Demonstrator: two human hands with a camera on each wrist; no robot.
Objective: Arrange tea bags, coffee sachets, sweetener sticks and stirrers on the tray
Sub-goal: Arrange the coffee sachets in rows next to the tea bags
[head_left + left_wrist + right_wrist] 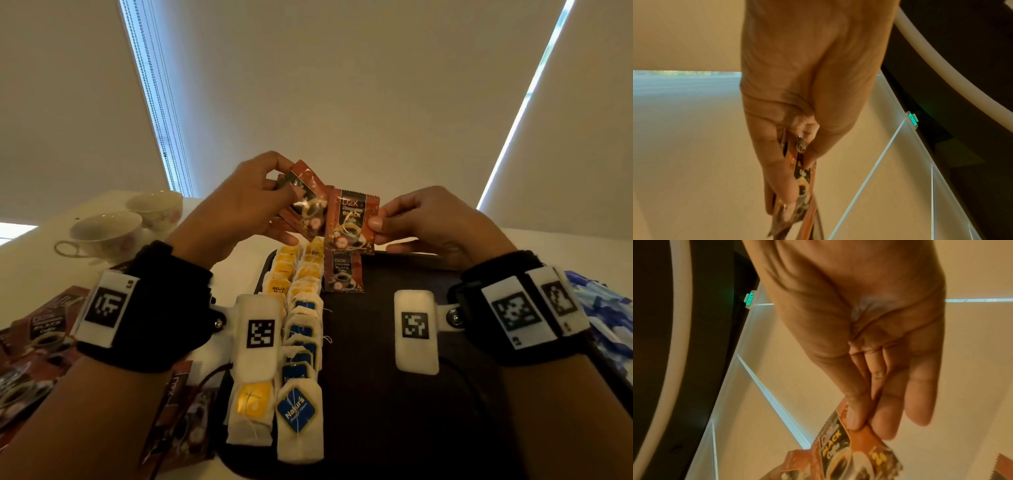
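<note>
My left hand (246, 202) grips a stack of brown coffee sachets (305, 202) above the far edge of the dark tray (394, 394); the left wrist view shows the stack (799, 175) edge-on between thumb and fingers. My right hand (428, 222) pinches a single coffee sachet (351, 221) by its right edge, thumb on top in the right wrist view (846, 449). One coffee sachet (343, 272) lies flat on the tray's far part. Two rows of tea bags (301, 329) with yellow and blue tags run along the tray's left side.
Two white teacups (113, 233) stand on the table at the far left. More coffee sachets (37, 335) lie on the table left of the tray. A blue patterned packet (603, 325) sits at the right edge. Roller blinds fill the background.
</note>
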